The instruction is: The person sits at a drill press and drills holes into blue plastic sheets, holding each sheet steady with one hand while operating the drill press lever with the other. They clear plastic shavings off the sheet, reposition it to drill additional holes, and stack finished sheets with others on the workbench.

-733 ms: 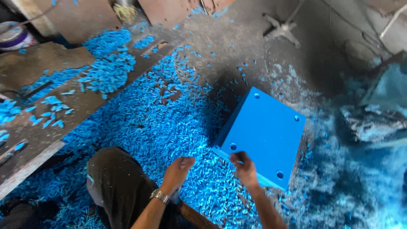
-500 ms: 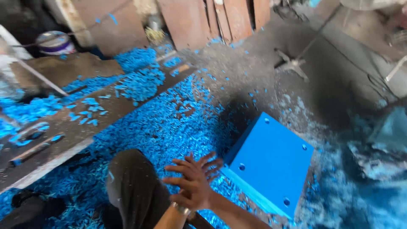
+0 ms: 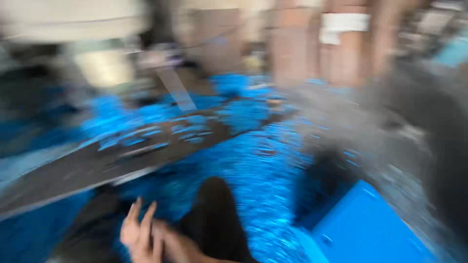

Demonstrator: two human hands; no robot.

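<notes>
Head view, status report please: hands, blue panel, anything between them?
One hand open, fingers spread, empty; which hand unclear. Other not seen. Blue panel lies apart on blue shavings. Dark-clad knee between. Heavy blur.

A bright blue flat panel fills the lower right corner, its face one even colour with a small darker dot near its left edge. Blue shavings cover the floor in a dense, speckled carpet (the blur smears them into streaks). A dark grey-brown plank crosses the left side, flecked with the same blue. A dark, near-black trouser knee shows at the bottom. The background is blurred tan, brown and white.
</notes>
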